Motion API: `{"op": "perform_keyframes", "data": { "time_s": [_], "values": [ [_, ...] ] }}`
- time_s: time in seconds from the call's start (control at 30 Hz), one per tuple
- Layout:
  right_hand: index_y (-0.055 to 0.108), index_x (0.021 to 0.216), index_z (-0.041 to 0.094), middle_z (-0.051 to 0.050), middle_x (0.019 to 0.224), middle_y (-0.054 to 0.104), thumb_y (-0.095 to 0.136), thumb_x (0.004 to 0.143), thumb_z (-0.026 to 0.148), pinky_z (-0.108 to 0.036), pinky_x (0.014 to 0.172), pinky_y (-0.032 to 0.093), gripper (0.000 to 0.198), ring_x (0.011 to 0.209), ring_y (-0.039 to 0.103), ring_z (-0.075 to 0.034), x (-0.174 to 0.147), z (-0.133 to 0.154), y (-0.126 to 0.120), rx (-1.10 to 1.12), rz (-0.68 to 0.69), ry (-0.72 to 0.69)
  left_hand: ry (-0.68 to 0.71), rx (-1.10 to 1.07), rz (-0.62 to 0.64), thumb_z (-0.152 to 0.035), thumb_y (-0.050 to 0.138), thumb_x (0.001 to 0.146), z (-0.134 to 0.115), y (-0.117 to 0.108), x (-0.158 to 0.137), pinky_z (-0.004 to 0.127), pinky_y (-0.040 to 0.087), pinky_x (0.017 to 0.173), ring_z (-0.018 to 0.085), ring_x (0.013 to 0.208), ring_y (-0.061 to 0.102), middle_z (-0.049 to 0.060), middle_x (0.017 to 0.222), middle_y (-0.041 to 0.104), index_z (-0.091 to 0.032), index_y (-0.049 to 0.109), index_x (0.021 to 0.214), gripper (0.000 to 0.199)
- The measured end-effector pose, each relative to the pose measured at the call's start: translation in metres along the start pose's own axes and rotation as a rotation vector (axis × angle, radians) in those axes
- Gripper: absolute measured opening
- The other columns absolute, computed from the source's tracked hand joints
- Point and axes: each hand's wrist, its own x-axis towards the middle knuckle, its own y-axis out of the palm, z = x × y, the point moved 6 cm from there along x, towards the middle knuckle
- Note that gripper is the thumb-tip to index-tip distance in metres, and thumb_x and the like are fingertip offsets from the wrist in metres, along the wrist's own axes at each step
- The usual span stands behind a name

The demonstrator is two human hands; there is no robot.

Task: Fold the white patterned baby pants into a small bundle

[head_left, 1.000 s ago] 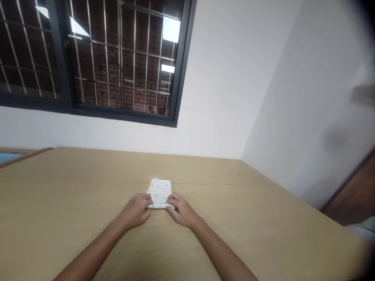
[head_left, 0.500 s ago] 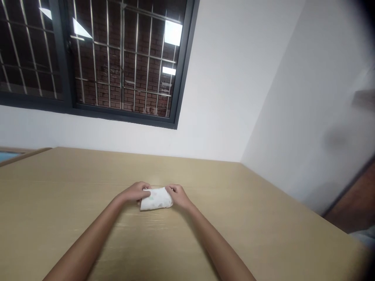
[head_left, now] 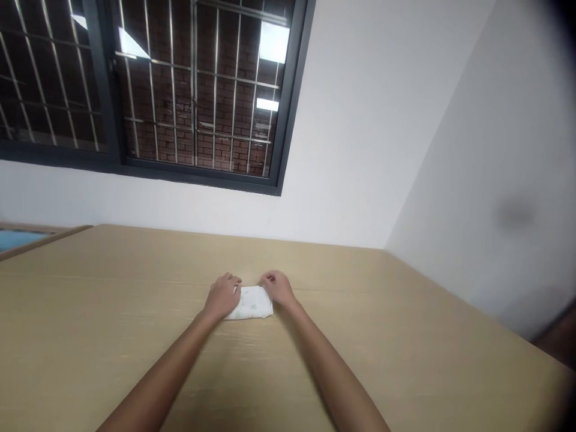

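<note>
A small folded white cloth (head_left: 252,303) with faint printed spots lies on the tan tabletop (head_left: 252,372); its exact kind is hard to tell. Over its left end rests my left hand (head_left: 223,295), palm down with the fingers stretched forward. At the upper right corner of the cloth, my right hand (head_left: 279,289) has its thumb and fingers drawn together in a pinch on the edge. The left end of the cloth is hidden under my left hand.
The table's far edge runs along a white wall (head_left: 342,150) below a dark-framed window (head_left: 202,174) with metal bars. Beyond the table's left corner shows a light-blue surface (head_left: 22,239). The right table edge slants toward me.
The cloth has gone from being held between both hands, slightly tilted, to lying flat. My left hand has let go of its edge and spread on top. The view has shifted slightly left.
</note>
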Motion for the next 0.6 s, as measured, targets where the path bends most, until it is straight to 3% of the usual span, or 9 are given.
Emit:
{"op": "perform_keyframes", "data": {
  "time_s": [0.07, 0.17, 0.33, 0.6],
  "values": [
    [0.076, 0.096, 0.017, -0.012, 0.108, 0.076, 0.053, 0.094, 0.027, -0.034, 0.097, 0.046, 0.025, 0.105, 0.065, -0.024, -0.009, 0.020, 0.004, -0.139, 0.023, -0.133, 0.040, 0.007, -0.045, -0.028, 0.038, 0.100, -0.012, 0.003, -0.001, 0.042, 0.043, 0.110, 0.028, 0.126, 0.059, 0.015, 0.130, 0.067, -0.017, 0.067, 0.123, 0.039],
    [0.071, 0.122, 0.017, -0.015, 0.126, 0.072, 0.044, 0.100, 0.026, -0.038, 0.106, 0.042, 0.036, 0.118, 0.062, -0.025, -0.029, 0.040, 0.027, -0.351, 0.148, -0.301, 0.095, 0.009, -0.072, -0.034, 0.028, 0.105, -0.028, 0.016, -0.005, 0.041, 0.042, 0.114, 0.026, 0.131, 0.057, 0.016, 0.136, 0.066, -0.014, 0.064, 0.130, 0.047],
    [0.048, 0.153, 0.011, -0.019, 0.155, 0.052, 0.031, 0.105, 0.025, -0.046, 0.122, 0.030, 0.053, 0.143, 0.046, -0.029, -0.050, 0.030, 0.053, -0.483, 0.216, -0.294, 0.124, 0.025, -0.069, -0.036, 0.017, 0.108, -0.029, 0.043, -0.017, 0.043, 0.040, 0.118, 0.025, 0.135, 0.057, 0.017, 0.144, 0.063, -0.012, 0.056, 0.141, 0.057],
    [0.040, 0.158, 0.011, -0.015, 0.163, 0.043, 0.026, 0.107, 0.032, -0.046, 0.128, 0.023, 0.057, 0.152, 0.036, -0.028, -0.051, 0.011, 0.056, -0.500, 0.250, -0.308, 0.166, 0.080, -0.032, -0.041, 0.019, 0.108, -0.020, 0.054, -0.020, 0.045, 0.035, 0.122, 0.027, 0.141, 0.052, 0.019, 0.150, 0.058, -0.010, 0.052, 0.145, 0.059]
  ]
}}
